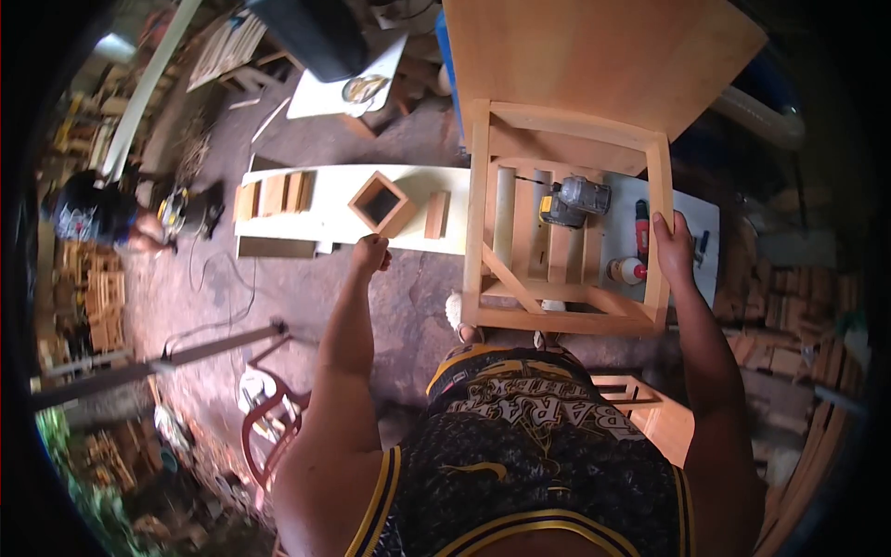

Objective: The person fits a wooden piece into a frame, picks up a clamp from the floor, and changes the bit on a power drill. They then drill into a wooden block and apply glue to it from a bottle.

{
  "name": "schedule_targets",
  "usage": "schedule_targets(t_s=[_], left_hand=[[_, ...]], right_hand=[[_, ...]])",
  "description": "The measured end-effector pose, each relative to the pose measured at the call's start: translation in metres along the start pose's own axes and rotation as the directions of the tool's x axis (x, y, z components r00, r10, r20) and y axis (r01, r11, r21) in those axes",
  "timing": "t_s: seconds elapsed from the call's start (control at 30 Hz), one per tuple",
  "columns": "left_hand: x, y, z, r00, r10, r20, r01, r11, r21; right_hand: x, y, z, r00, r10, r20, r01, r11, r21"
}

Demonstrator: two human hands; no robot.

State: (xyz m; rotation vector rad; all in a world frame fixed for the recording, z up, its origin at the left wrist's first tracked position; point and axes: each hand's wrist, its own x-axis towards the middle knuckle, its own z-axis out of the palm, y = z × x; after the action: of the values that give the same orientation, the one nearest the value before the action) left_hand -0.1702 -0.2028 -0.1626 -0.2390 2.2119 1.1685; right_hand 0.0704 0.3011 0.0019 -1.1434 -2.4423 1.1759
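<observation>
My right hand (673, 249) grips the right rail of a pale wooden frame (478, 195), which stands in front of me with a plywood panel (594, 46) at its far end. My left hand (369, 252) is curled into a fist at the near edge of a long light board (325, 227); I see nothing in it. A square wooden box (380, 204) and several small wooden blocks (274, 195) lie on that board. Through the frame I see a power tool (575, 200), a red drill (641, 227) and a small bottle (629, 270).
Another person (88, 209) crouches at the left beside a circular saw (176, 209). A red metal chair frame (269, 418) stands on the dirt floor near my left elbow. Stacked wood pieces line the left (93, 297) and right (789, 306) sides.
</observation>
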Motion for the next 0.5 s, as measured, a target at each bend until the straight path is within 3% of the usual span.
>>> schedule_targets(t_s=[0.07, 0.1, 0.13, 0.17, 0.27, 0.37, 0.47, 0.5], left_hand=[[-0.023, -0.029, 0.018, 0.998, -0.038, -0.051, 0.040, 0.999, 0.035], [-0.039, -0.043, 0.028, 0.996, -0.063, -0.058, 0.068, 0.994, 0.082], [-0.058, -0.047, 0.038, 0.994, -0.088, -0.067, 0.096, 0.987, 0.126], [-0.073, -0.051, 0.048, 0.990, -0.110, -0.086, 0.120, 0.986, 0.118], [-0.097, -0.054, 0.074, 0.978, -0.143, -0.151, 0.133, 0.988, -0.078], [-0.074, -0.066, 0.074, 0.966, -0.093, -0.239, 0.065, 0.991, -0.120], [-0.035, -0.039, 0.053, 0.927, -0.039, -0.373, -0.066, 0.962, -0.264], [-0.018, -0.032, 0.042, 0.915, -0.025, -0.404, -0.075, 0.970, -0.230]], right_hand=[[0.009, 0.024, 0.002, 0.999, 0.024, 0.041, -0.027, 0.998, 0.063], [0.016, 0.041, 0.006, 0.989, -0.147, -0.026, 0.148, 0.988, 0.049], [0.014, 0.034, 0.002, 0.998, -0.048, 0.036, 0.046, 0.996, 0.071], [0.020, 0.043, 0.004, 0.995, -0.083, 0.056, 0.075, 0.989, 0.127], [0.023, 0.050, 0.004, 0.984, -0.125, 0.127, 0.101, 0.979, 0.177], [0.015, 0.037, 0.001, 0.988, -0.047, 0.148, 0.014, 0.976, 0.216], [0.024, 0.054, 0.007, 0.987, -0.078, 0.139, 0.048, 0.977, 0.209], [0.028, 0.061, 0.008, 0.988, -0.060, 0.141, 0.029, 0.977, 0.209]])
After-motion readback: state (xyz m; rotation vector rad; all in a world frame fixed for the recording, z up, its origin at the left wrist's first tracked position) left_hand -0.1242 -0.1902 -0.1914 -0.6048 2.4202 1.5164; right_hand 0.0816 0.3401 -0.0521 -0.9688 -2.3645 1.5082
